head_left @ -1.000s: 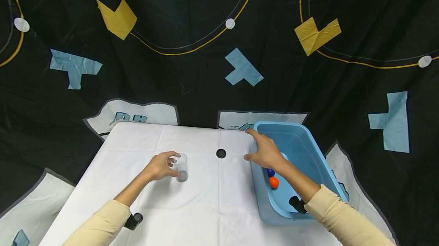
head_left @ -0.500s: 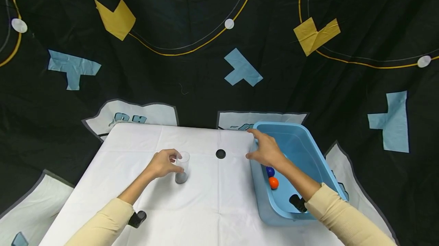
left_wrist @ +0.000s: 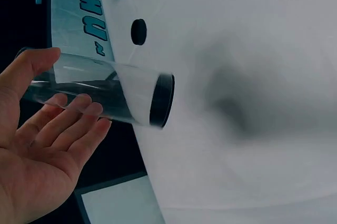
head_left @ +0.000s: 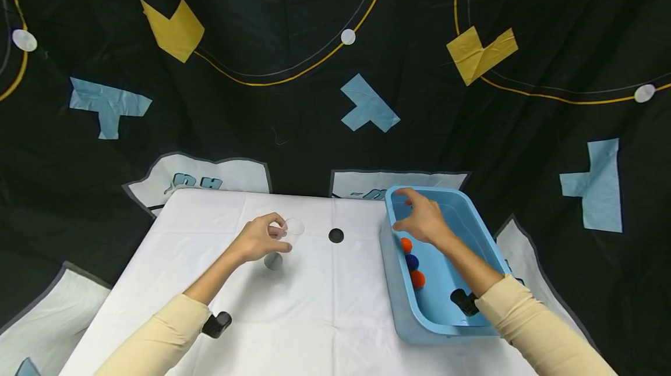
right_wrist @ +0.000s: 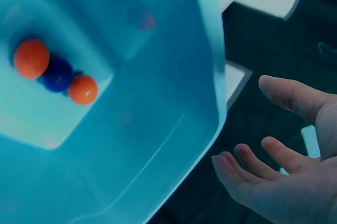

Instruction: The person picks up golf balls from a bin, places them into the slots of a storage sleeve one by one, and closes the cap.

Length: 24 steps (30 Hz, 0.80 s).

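Note:
My left hand (head_left: 275,235) grips a clear plastic cup (head_left: 285,242) with a dark base over the white table (head_left: 314,318). The cup leans with its rim toward the far right. In the left wrist view my thumb and fingers (left_wrist: 79,109) wrap the cup (left_wrist: 105,95), and its base hangs a little off the cloth. My right hand (head_left: 403,210) hovers open above the far left corner of a light blue bin (head_left: 472,213) and touches nothing. Two orange balls (head_left: 406,245) (head_left: 417,279) and a dark blue ball (head_left: 412,261) lie along the bin's left wall. The right wrist view shows my right hand (right_wrist: 247,124) with spread fingers beside the bin (right_wrist: 158,129).
A black dot (head_left: 336,236) marks the table between cup and bin. The bin stands on the table's right side, near the edge. Black cloth with blue and yellow patches (head_left: 369,103) hangs behind. Black wrist mounts (head_left: 217,325) sit on both forearms.
My left hand has raised and tilted the cup, carrying it a little farther away and to the right. My right hand has moved from the bin's left rim to over the bin, uncovering a second orange ball.

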Tool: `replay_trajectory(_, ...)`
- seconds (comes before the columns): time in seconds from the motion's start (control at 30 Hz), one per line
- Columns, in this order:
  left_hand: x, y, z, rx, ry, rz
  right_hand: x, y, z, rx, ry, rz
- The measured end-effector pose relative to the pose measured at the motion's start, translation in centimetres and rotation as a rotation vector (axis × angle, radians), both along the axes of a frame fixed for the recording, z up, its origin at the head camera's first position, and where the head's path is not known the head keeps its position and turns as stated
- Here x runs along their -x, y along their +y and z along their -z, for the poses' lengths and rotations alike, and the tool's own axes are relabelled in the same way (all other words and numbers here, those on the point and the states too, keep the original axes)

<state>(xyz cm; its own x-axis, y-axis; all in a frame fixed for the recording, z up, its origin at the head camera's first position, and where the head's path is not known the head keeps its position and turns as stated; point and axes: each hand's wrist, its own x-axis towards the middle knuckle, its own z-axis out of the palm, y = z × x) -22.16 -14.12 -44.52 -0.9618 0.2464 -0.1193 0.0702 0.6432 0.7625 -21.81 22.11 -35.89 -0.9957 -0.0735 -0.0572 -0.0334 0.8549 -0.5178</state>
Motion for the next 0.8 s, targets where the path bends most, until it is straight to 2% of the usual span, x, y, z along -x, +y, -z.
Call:
replay_trajectory(0.3, 0.6, 1.1, -1.4, 0.007, 0.049, 0.022, 0.8, 3.3, 0.5, 0.018, -0.056, 0.086)
replay_trajectory(0.6, 1.1, 2.3, -2.4, 0.014, 0.067, 0.031, 1.4, 6.3, 2.5, 0.019, -0.141, 0.113)
replay_trajectory(0.8, 1.3, 2.9, -2.8, 0.006, 0.089, 0.055, 2.1, 7.3, 3.9, 0.065, -0.23, 0.185)
